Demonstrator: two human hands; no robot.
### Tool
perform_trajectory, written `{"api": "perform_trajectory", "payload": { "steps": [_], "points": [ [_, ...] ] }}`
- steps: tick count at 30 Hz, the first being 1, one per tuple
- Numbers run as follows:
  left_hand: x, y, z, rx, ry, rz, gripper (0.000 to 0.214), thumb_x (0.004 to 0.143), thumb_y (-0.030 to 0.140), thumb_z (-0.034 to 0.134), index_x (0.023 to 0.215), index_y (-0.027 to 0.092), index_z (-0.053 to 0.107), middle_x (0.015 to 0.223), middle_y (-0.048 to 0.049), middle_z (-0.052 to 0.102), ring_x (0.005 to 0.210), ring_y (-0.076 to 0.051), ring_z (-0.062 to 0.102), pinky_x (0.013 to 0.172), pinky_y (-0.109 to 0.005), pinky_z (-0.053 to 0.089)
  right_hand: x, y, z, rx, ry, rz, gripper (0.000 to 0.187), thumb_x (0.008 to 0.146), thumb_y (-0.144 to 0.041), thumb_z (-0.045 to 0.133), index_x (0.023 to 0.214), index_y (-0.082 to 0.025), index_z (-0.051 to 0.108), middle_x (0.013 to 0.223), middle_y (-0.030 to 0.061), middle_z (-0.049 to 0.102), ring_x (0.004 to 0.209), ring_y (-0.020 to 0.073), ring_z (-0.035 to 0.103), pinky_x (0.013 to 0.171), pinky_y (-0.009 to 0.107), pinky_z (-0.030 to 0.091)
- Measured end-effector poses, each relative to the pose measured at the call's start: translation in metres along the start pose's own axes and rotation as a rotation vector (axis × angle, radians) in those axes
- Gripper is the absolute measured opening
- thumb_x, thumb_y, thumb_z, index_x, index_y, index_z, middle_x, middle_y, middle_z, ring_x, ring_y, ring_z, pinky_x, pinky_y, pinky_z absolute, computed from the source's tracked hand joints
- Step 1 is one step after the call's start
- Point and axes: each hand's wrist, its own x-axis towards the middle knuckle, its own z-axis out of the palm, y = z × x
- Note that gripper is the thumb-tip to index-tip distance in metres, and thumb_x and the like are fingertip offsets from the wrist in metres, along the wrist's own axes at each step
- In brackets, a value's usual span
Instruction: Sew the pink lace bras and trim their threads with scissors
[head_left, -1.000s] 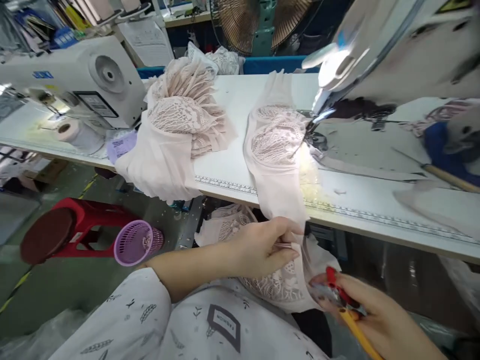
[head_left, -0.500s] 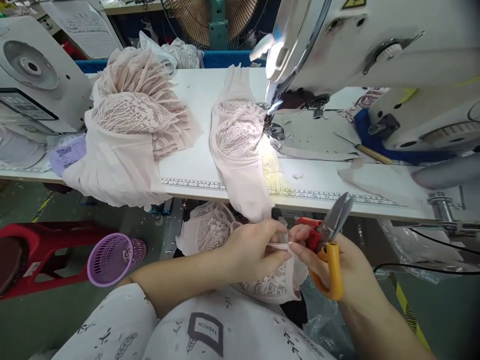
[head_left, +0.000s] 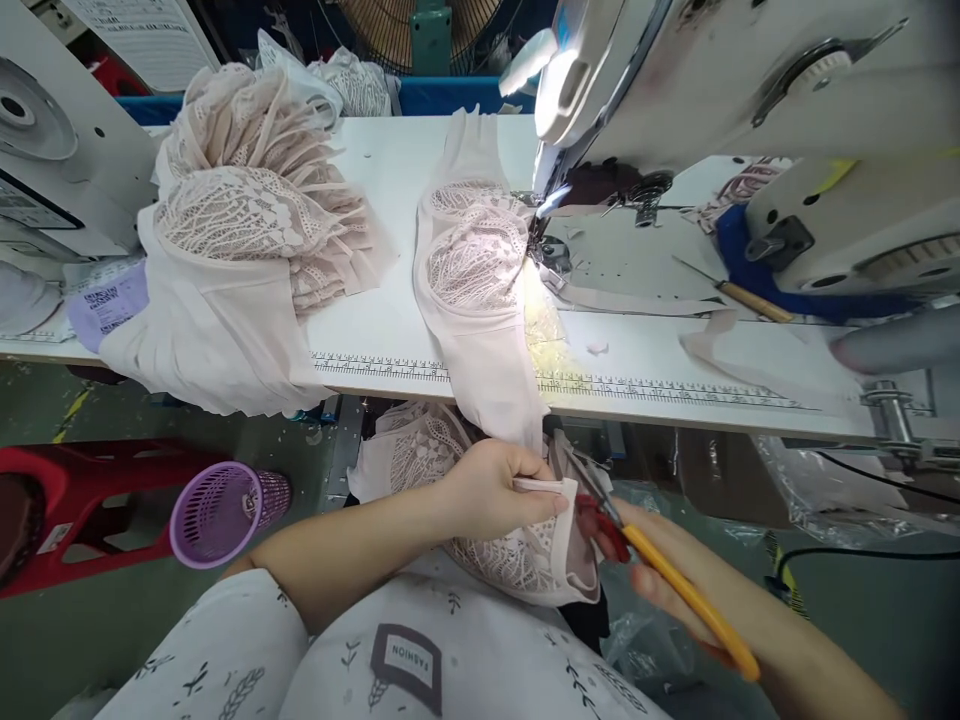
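Observation:
My left hand (head_left: 491, 487) is closed, pinching the edge of a pale pink lace garment piece (head_left: 525, 560) that hangs below the table's front edge. My right hand (head_left: 679, 590) grips yellow and red thread snips (head_left: 637, 535), whose blades point up-left at the fabric edge right beside my left fingers. A chain of joined pink lace pieces (head_left: 472, 290) runs from my lap up over the table edge to the needle of the sewing machine (head_left: 720, 90).
A pile of pink lace pieces (head_left: 247, 220) lies at the table's left (head_left: 390, 320), beside a second machine (head_left: 45, 150). A purple basket (head_left: 225, 510) and a red stool (head_left: 82, 510) stand on the floor at left. A fan (head_left: 405, 30) is behind the table.
My right hand dropped and turned the snips, so the blades now point at the fabric edge held by my left hand. The camera view shifted slightly down.

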Motion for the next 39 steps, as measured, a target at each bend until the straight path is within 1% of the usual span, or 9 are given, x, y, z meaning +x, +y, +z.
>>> {"api": "perform_trajectory", "payload": {
  "steps": [3, 7, 12, 20, 26, 29, 32, 35, 39],
  "points": [
    [0.001, 0.001, -0.002, -0.01, 0.001, -0.04, 0.02, 0.068, 0.027, 0.062, 0.058, 0.014, 0.051, 0.051, 0.0051, 0.04, 0.046, -0.005, 0.037, 0.043, -0.018, 0.027, -0.006, 0.003, 0.006, -0.103, -0.056, -0.003, 0.053, 0.086, -0.072, 0.031, 0.082, -0.022, 0.046, 0.07, -0.0001, 0.043, 0.059, 0.0147, 0.038, 0.052, 0.026, 0.036],
    [0.002, 0.002, -0.004, -0.032, -0.003, -0.082, 0.023, 0.066, 0.028, 0.063, 0.054, 0.015, 0.048, 0.049, 0.0056, 0.039, 0.045, -0.005, 0.036, 0.042, -0.019, 0.026, -0.008, 0.002, 0.012, -0.235, -0.028, -0.009, 0.055, 0.086, -0.074, 0.027, 0.076, -0.021, 0.039, 0.066, -0.0023, 0.04, 0.056, 0.0126, 0.033, 0.05, 0.024, 0.03],
    [0.004, 0.001, -0.008, -0.083, -0.023, -0.115, 0.027, 0.063, 0.032, 0.067, 0.053, 0.016, 0.046, 0.048, 0.0076, 0.034, 0.043, -0.004, 0.028, 0.041, -0.019, 0.019, -0.007, 0.002, 0.015, -0.369, 0.014, 0.02, 0.057, 0.083, -0.078, 0.026, 0.072, -0.022, 0.035, 0.061, -0.0034, 0.039, 0.051, 0.0122, 0.034, 0.048, 0.024, 0.027],
    [0.004, -0.001, -0.012, -0.115, -0.056, -0.095, 0.033, 0.061, 0.038, 0.072, 0.055, 0.015, 0.05, 0.049, 0.0074, 0.035, 0.046, -0.004, 0.028, 0.044, -0.02, 0.02, -0.011, 0.009, 0.022, -0.238, 0.007, 0.107, 0.059, 0.083, -0.078, 0.024, 0.07, -0.022, 0.036, 0.063, -0.0023, 0.039, 0.053, 0.0121, 0.034, 0.049, 0.025, 0.029],
    [-0.001, 0.002, -0.009, -0.015, -0.009, -0.061, 0.033, 0.064, 0.039, 0.072, 0.054, 0.014, 0.051, 0.049, 0.006, 0.039, 0.047, -0.005, 0.032, 0.044, -0.021, 0.023, -0.009, -0.006, 0.023, -0.054, -0.018, 0.22, 0.057, 0.082, -0.077, 0.027, 0.068, -0.022, 0.032, 0.063, -0.0044, 0.029, 0.053, 0.0105, 0.024, 0.047, 0.025, 0.022],
    [0.0, 0.0, -0.009, -0.122, -0.016, -0.107, 0.036, 0.06, 0.043, 0.074, 0.055, 0.014, 0.053, 0.047, 0.0068, 0.036, 0.043, -0.005, 0.029, 0.043, -0.021, 0.02, -0.007, -0.013, 0.021, -0.042, -0.018, 0.204, 0.058, 0.081, -0.078, 0.029, 0.067, -0.022, 0.032, 0.062, -0.0043, 0.029, 0.052, 0.0105, 0.024, 0.046, 0.025, 0.022],
    [0.003, 0.0, -0.009, -0.219, -0.022, -0.15, 0.039, 0.052, 0.043, 0.079, 0.052, 0.013, 0.054, 0.044, 0.0076, 0.035, 0.042, -0.004, 0.027, 0.043, -0.021, 0.017, -0.007, -0.01, 0.021, -0.085, -0.005, 0.17, 0.059, 0.081, -0.078, 0.027, 0.066, -0.022, 0.032, 0.06, -0.0038, 0.032, 0.051, 0.0106, 0.026, 0.046, 0.025, 0.024],
    [0.006, 0.002, -0.01, -0.279, -0.025, -0.164, 0.039, 0.046, 0.041, 0.082, 0.051, 0.012, 0.056, 0.045, 0.0067, 0.039, 0.044, -0.004, 0.03, 0.045, -0.021, 0.02, -0.011, 0.0, 0.023, -0.129, 0.0, 0.152, 0.058, 0.083, -0.077, 0.026, 0.068, -0.021, 0.034, 0.062, -0.0028, 0.036, 0.052, 0.0111, 0.029, 0.047, 0.025, 0.025],
    [0.007, 0.002, -0.01, -0.323, -0.03, -0.177, 0.039, 0.044, 0.041, 0.083, 0.05, 0.012, 0.057, 0.047, 0.0054, 0.043, 0.046, -0.005, 0.034, 0.047, -0.022, 0.024, -0.014, 0.007, 0.025, -0.162, 0.024, 0.127, 0.055, 0.084, -0.074, 0.03, 0.07, -0.021, 0.037, 0.062, -0.0027, 0.039, 0.052, 0.011, 0.03, 0.048, 0.025, 0.026]
  ]
}}
